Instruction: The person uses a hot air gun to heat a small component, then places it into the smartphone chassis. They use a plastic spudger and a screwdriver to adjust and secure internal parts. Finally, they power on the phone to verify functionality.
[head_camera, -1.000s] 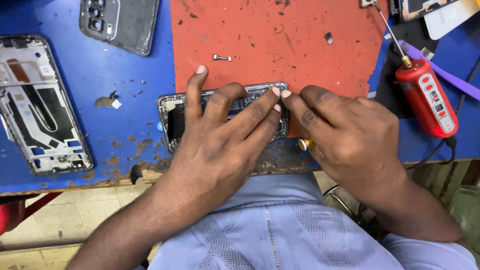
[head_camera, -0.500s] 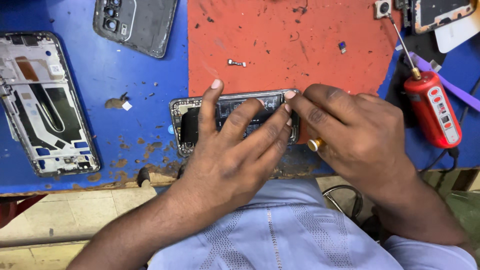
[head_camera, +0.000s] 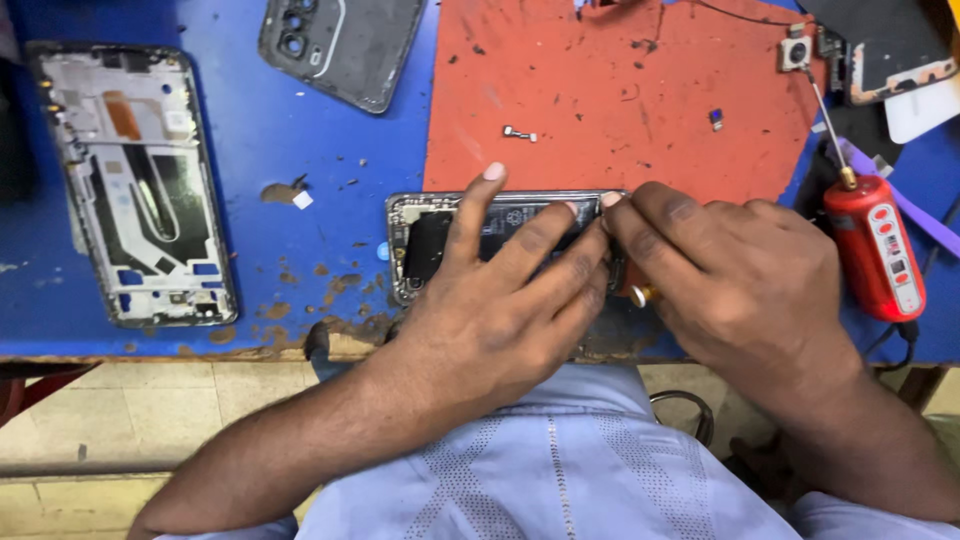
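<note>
**Pressing on an opened phone at the bench edge**

Lying flat across the seam between the blue table top (head_camera: 250, 150) and the red mat (head_camera: 620, 90), an opened phone (head_camera: 425, 240) is held down near the front edge of the bench. The left hand (head_camera: 490, 310) is spread over it, fingers extended and pressed on its exposed inside. The right hand (head_camera: 740, 280) is curled at the phone's right end, fingertips pinched there; a small brass-coloured tip (head_camera: 640, 295) is seen beneath it, but what is gripped cannot be told. A red electric screwdriver (head_camera: 880, 250) lies just right of that hand. A bare phone frame (head_camera: 135, 185) lies well to the left, a dark back cover (head_camera: 345, 45) above.
</note>
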